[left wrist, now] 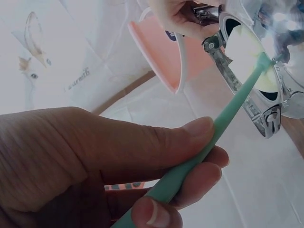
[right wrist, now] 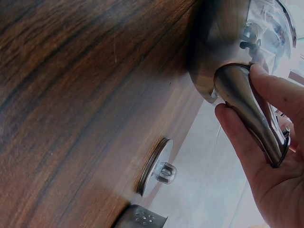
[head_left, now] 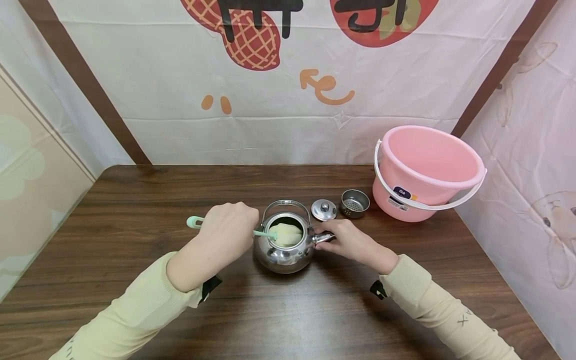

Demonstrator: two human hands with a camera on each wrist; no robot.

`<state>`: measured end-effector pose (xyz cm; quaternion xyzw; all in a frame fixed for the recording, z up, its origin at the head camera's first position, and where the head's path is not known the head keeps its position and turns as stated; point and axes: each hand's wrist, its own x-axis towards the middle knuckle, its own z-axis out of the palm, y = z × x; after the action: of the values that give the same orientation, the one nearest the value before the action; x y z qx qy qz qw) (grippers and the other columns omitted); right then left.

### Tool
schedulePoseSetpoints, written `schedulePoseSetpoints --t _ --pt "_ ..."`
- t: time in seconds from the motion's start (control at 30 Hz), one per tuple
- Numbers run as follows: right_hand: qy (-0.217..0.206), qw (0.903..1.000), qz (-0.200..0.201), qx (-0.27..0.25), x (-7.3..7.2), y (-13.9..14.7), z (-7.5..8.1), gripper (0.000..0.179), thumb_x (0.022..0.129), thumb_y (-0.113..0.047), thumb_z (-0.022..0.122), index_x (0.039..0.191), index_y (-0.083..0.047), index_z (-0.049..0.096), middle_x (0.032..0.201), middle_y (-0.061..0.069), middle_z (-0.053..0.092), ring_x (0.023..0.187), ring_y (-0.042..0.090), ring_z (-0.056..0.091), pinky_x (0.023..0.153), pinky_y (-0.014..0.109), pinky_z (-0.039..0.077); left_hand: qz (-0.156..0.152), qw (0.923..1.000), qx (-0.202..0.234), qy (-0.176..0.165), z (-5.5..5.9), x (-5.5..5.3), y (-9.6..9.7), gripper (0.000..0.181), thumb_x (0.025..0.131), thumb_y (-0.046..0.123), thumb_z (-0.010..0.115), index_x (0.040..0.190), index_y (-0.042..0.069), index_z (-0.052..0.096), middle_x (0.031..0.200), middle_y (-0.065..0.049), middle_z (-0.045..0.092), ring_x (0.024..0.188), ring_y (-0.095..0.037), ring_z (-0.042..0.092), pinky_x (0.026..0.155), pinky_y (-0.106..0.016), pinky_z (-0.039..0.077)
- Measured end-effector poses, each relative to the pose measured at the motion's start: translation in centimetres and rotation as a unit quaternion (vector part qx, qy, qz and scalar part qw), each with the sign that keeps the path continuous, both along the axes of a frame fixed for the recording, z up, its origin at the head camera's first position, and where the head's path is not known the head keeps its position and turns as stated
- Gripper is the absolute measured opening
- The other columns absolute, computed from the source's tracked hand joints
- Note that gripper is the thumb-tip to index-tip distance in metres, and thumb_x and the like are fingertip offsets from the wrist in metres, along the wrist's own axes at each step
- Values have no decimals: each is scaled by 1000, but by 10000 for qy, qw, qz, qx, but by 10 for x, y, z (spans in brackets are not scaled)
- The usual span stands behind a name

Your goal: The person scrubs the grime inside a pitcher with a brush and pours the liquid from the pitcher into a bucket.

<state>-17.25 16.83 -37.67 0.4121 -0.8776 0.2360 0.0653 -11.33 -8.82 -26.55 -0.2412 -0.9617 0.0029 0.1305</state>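
Note:
My left hand [head_left: 229, 232] grips the light green handle of a sponge brush [left wrist: 232, 111], thumb on one side and curled fingers on the other. Its pale yellow sponge head [head_left: 288, 234] sits in the round mouth of a shiny steel teapot [head_left: 283, 259], partly hidden below the rim. The teapot stands upright on the table, its wire handle [head_left: 288, 202] raised behind the opening. On the right side my right hand [head_left: 353, 242] holds the teapot by its spout [right wrist: 249, 111], thumb and fingers on either side of it.
Behind the right hand lies the steel lid [head_left: 330, 212], knob up, beside a small perforated strainer basket [head_left: 355, 212]. A pink bucket [head_left: 400, 202] with a white handle stands at the table's back right. Printed cloth [head_left: 288, 140] hangs along the back edge of the brown table [head_left: 135, 215].

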Motion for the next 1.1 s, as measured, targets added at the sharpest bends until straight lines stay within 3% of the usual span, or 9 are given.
schedulePoseSetpoints --t 0.43,0.83,1.1 --pt "-207 9997 -116 48 0 0 0 28 78 -21 72 99 -4 65 94 4 67 88 14 62 79 28 48 -101 9999 -49 -44 -3 0 7 26 63 -10 56 51 11 47 47 1 41 44 -12 30 34 -27 26" --pt "-250 9996 -118 97 0 1 0 28 78 -21 71 100 -4 65 94 4 67 89 14 62 79 28 48 -72 9999 21 86 -8 -4 10 30 67 -10 54 49 11 44 46 2 38 44 -12 28 35 -26 23" --pt "-220 9997 -75 80 0 1 0 27 78 -21 71 98 -4 65 93 3 67 89 14 62 80 28 48 60 9999 62 -80 -12 -10 10 31 65 -10 52 47 13 40 47 3 35 45 -13 28 35 -27 24"
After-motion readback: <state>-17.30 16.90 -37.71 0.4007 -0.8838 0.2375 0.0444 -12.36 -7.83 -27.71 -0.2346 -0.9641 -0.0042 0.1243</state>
